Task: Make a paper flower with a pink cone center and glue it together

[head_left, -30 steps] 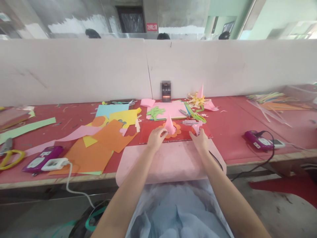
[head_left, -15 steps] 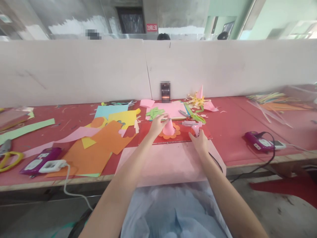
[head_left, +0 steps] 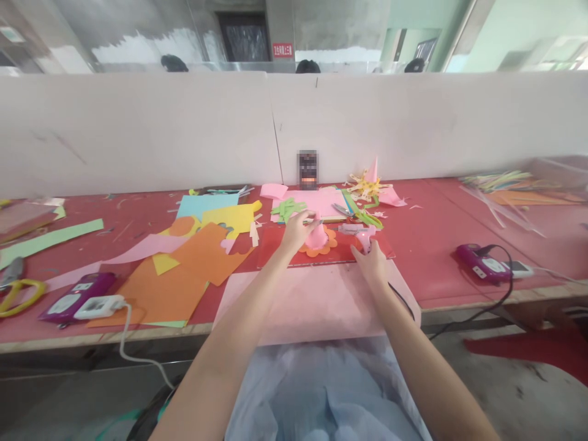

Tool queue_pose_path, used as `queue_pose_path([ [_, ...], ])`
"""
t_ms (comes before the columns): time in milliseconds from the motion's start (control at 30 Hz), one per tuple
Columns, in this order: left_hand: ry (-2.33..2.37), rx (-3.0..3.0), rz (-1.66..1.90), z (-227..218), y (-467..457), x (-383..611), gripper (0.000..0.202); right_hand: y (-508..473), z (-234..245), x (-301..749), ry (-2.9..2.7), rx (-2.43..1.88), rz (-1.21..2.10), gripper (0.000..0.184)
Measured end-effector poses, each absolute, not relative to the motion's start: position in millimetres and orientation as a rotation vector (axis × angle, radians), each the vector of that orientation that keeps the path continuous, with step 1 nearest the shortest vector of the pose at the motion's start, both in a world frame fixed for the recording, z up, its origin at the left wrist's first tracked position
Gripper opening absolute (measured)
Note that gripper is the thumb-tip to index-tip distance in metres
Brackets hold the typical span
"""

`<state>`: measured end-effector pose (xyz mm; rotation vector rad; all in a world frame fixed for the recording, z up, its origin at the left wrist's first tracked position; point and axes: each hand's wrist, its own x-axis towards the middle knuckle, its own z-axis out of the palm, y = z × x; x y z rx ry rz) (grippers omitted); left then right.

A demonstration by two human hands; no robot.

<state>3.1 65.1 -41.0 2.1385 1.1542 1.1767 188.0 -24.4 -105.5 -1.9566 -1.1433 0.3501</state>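
**Left hand on cone tip, right hand on glue gun**

Pink paper cone (head_left: 316,240) sits upright on an orange scalloped paper base (head_left: 324,250), both on a red mat (head_left: 272,248), set back from the middle of the counter's (head_left: 441,245) near edge. Left hand (head_left: 296,231) pinches the cone close to its tip, thumb and fingers together. Right hand (head_left: 372,260) is curled around the grip of a pink glue gun (head_left: 366,235), just right of the base, on the mat.

Pink sheet (head_left: 316,300) lies in front of the mat, overhanging the near edge.

Behind the mat: stacked sheets, pink on top (head_left: 324,206), with green strips (head_left: 289,208) on them. Green-handled scissors (head_left: 367,218) at the stack's right. Second pink cone (head_left: 373,171) with yellow fringe stands toward the far edge.

Left of the mat: orange sheets (head_left: 169,285), yellow sheet (head_left: 234,215), blue sheet (head_left: 197,204), overlapping. Purple power block (head_left: 82,297) by the near edge, yellow-handled scissors (head_left: 27,298) left of it. Another purple block (head_left: 480,262) near the right part of that edge.
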Motion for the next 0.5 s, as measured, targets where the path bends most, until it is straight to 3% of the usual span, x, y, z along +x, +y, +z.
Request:
queue_pose_path([
  [367, 1.156, 2.036, 1.280, -52.5, 65.5, -9.2, 0.031, -23.6, -105.8, 188.0, -1.129, -1.969, 0.359, 0.045],
  [500, 1.352, 2.065, 0.983, -76.4, 61.8, -25.0, 0.036, -23.7, -105.4, 188.1, -1.139, -1.938, 0.354, 0.042],
])
